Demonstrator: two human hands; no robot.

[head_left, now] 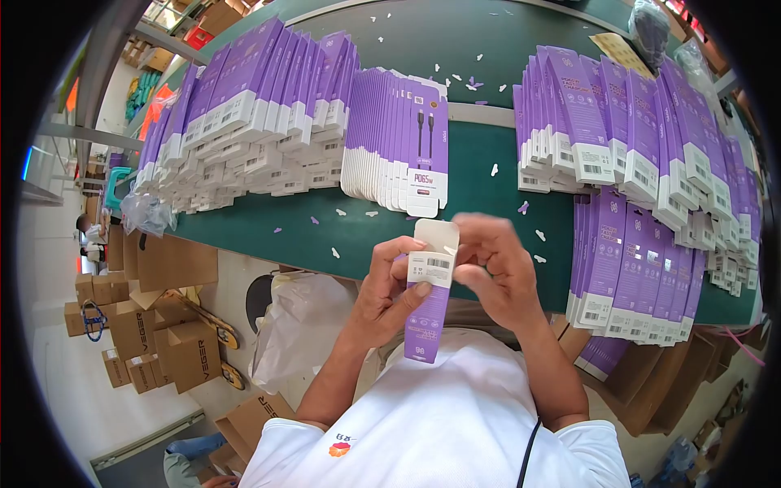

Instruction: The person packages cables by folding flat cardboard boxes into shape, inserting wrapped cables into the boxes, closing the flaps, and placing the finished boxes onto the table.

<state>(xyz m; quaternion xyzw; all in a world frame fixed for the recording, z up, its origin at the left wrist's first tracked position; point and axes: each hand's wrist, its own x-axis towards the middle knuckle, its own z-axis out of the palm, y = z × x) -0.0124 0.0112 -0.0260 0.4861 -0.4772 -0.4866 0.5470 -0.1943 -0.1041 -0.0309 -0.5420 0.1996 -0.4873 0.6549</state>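
Observation:
A slim purple and white box (427, 313) is upright in front of my chest, its white end flap raised at the top. My left hand (389, 289) grips it from the left, thumb across its front below the barcode. Beside the open end, my right hand (498, 268) has its fingers apart and partly blurred, with nothing visible in them. Just beyond the box, a row of flat purple cartons (390, 138) stands on the green table (480, 175), the nearest one showing a cable picture.
Stacks of purple boxes stand at the left (244, 106) and right (643, 146). White and purple paper scraps lie about the table. A plastic bag (301, 325) hangs below its front edge. Brown cartons (187, 354) are on the floor at left. A person sits at far left.

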